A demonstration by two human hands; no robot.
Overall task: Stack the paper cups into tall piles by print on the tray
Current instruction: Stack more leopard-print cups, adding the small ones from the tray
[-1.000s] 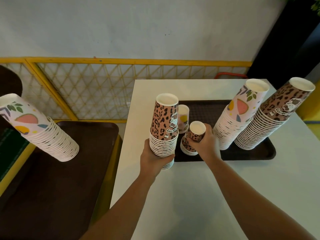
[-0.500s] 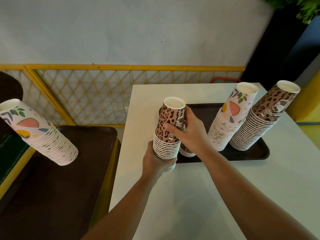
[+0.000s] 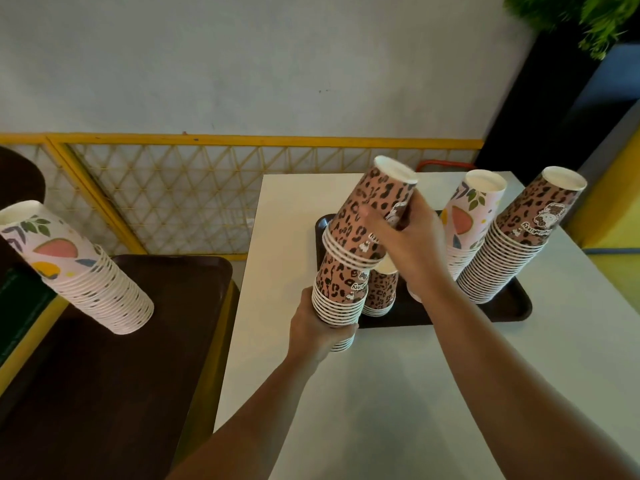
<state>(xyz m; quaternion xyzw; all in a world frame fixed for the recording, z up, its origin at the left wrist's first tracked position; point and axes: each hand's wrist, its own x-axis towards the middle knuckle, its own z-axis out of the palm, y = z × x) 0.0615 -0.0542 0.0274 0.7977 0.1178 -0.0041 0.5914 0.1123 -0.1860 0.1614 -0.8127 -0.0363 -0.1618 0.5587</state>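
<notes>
My left hand (image 3: 317, 329) grips the base of a leopard-print cup pile (image 3: 339, 292) at the dark tray's (image 3: 516, 308) front left corner. My right hand (image 3: 405, 237) holds a shorter leopard-print stack (image 3: 367, 216), tilted and lifted partly off the top of that pile. A short leopard pile (image 3: 379, 292) stands on the tray behind them. Further right on the tray stand a tall fruit-print pile (image 3: 467, 220) and a tall leopard-print pile (image 3: 519, 237), both upside down.
The tray lies on a white table (image 3: 398, 393). Left of it, a second dark tray (image 3: 166, 306) on a lower surface carries another tall fruit-print pile (image 3: 76, 268). A yellow lattice railing (image 3: 194, 188) runs behind, with a dark planter (image 3: 554, 81) at the far right.
My right hand let go of the short pile on the tray, moved onto the pile held by my left hand, and has lifted and tilted its upper cups away.
</notes>
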